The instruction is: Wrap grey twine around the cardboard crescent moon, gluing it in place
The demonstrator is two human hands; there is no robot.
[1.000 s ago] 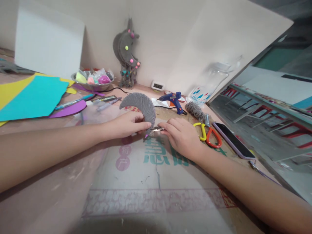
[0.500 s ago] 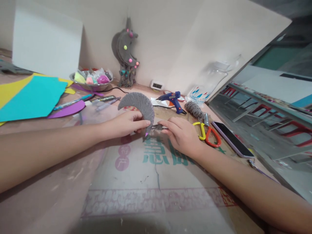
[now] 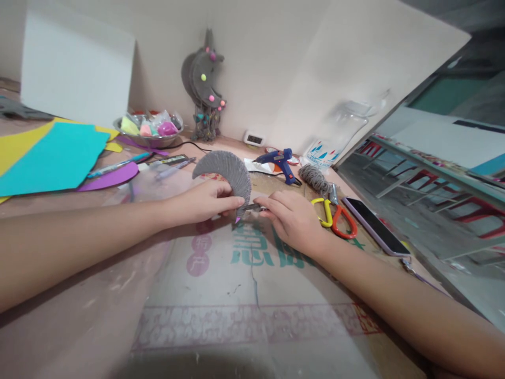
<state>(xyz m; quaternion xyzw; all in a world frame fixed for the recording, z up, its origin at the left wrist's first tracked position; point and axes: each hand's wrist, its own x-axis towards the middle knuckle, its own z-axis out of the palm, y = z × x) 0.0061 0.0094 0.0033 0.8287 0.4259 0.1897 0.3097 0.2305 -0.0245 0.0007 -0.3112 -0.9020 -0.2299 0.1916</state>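
Note:
A crescent moon (image 3: 226, 166) wrapped in grey yarn stands upright above the table, with a bare purple tip at its lower end. My left hand (image 3: 209, 202) grips it near that tip, thumb in front and fingers behind. Close to the tip on the right, my right hand (image 3: 292, 216) is closed, thumb and forefinger pinching a bit of grey yarn (image 3: 252, 207) that reaches toward the crescent. Its finer shape is too small to make out. A ball of grey yarn (image 3: 314, 178) lies beyond my right hand.
Right of my right hand lie scissors with yellow and orange handles (image 3: 344, 222) and a phone (image 3: 376, 225). Behind are a blue glue gun (image 3: 281, 162), a bowl of coloured clay (image 3: 148, 138) and a decorated moon hanging (image 3: 204, 87). Coloured sheets (image 3: 51, 158) lie left.
The crescent has shifted very slightly right and its lower tip is turned a little. Both hands keep nearly the same place and hold.

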